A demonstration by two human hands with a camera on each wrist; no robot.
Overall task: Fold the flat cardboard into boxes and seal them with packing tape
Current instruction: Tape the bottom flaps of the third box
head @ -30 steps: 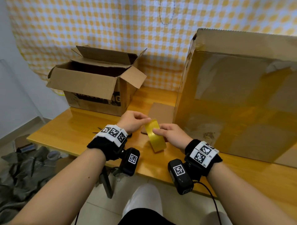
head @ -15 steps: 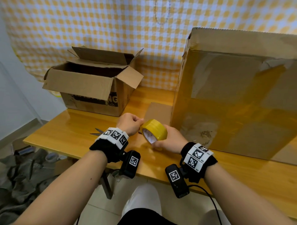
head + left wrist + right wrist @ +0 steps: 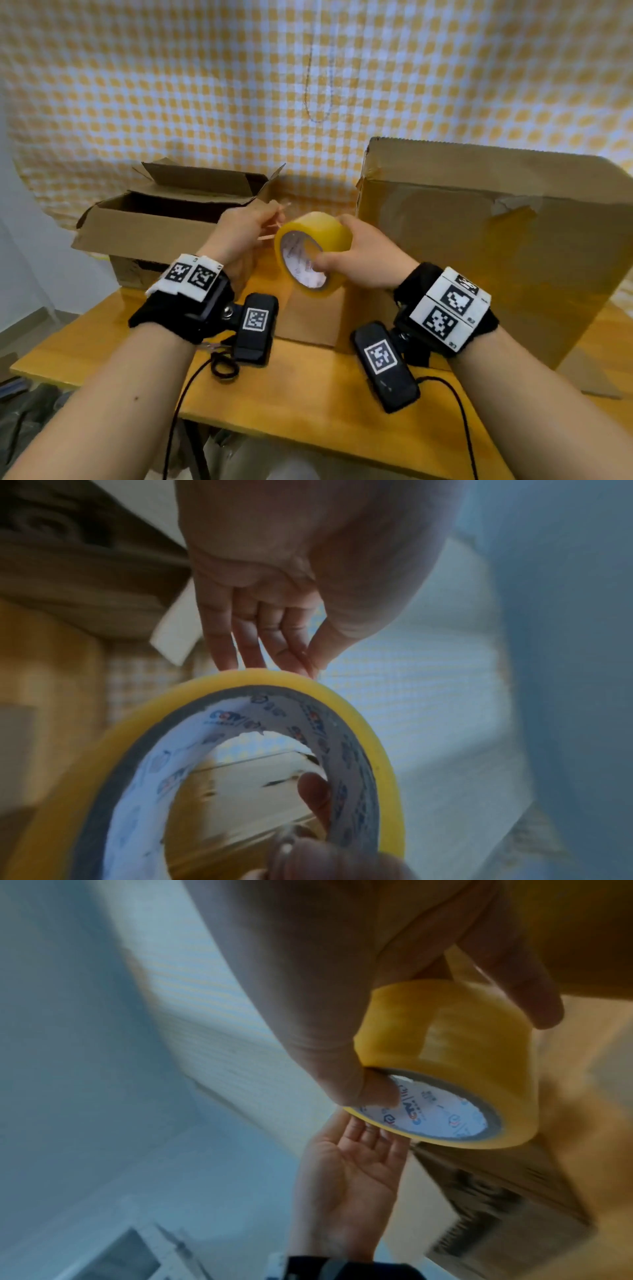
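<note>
My right hand [image 3: 356, 260] holds a yellow roll of packing tape [image 3: 318, 233] up above the table, thumb inside the white printed core and fingers over the outer band [image 3: 445, 1031]. My left hand [image 3: 253, 226] is at the roll's left side. Its thumb and fingertips [image 3: 301, 658] meet on the yellow rim [image 3: 377, 737] and pinch the tape's free end. A thin strip seems to run from those fingers to the roll. A large upright cardboard box [image 3: 479, 257] stands right of the hands. A flat cardboard piece [image 3: 308, 325] lies on the table below the roll.
An open cardboard box [image 3: 164, 219] with raised flaps stands at the back left of the wooden table [image 3: 308, 394]. Black scissors handles [image 3: 222, 366] show beside the left wrist camera. A checked yellow cloth hangs behind. Clutter lies on the floor at the left.
Both hands have lifted the tape roll from the table's surface to well above it. The roll has turned so its core faces me, and the left fingers moved onto its rim.
</note>
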